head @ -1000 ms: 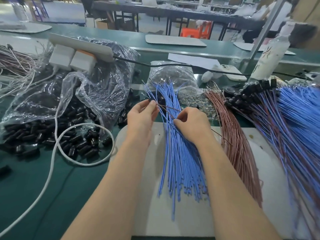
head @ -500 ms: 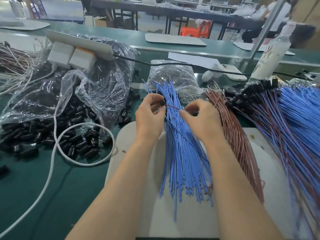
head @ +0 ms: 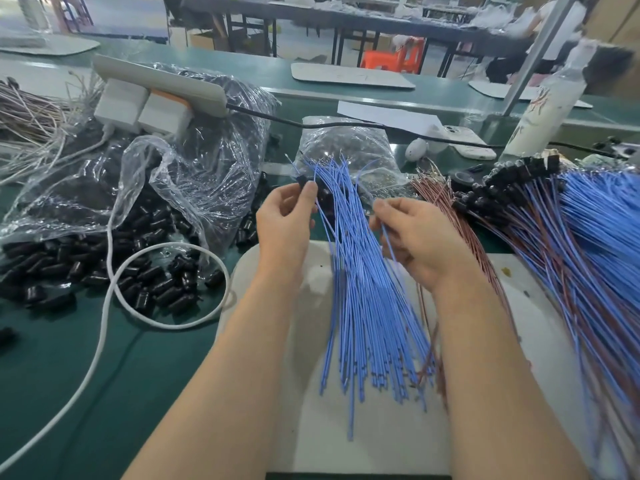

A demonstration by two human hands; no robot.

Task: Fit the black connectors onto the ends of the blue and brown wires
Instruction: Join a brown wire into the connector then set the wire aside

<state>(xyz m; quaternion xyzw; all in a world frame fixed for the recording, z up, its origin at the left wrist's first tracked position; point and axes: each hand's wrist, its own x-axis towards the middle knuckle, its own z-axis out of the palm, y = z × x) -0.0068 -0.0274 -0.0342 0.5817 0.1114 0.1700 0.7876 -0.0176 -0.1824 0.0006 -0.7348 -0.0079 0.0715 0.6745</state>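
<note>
Loose black connectors lie heaped at the far left, spilling from a clear bag. The left hand pinches one black connector between thumb and forefinger, above the far ends of the blue wires, which run lengthwise away from the person. The right hand curls its fingers round a single blue wire; its tip is hidden. The pinched connector sits left of that hand, so the wire end probably must go leftward. Brown wires lie further right.

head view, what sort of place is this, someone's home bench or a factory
Most likely a factory assembly line for wire harnesses: long green workbenches stand in rows, loose black connectors spill from a plastic bag, and bundled blue wires lie beside a fitted heap.
</note>
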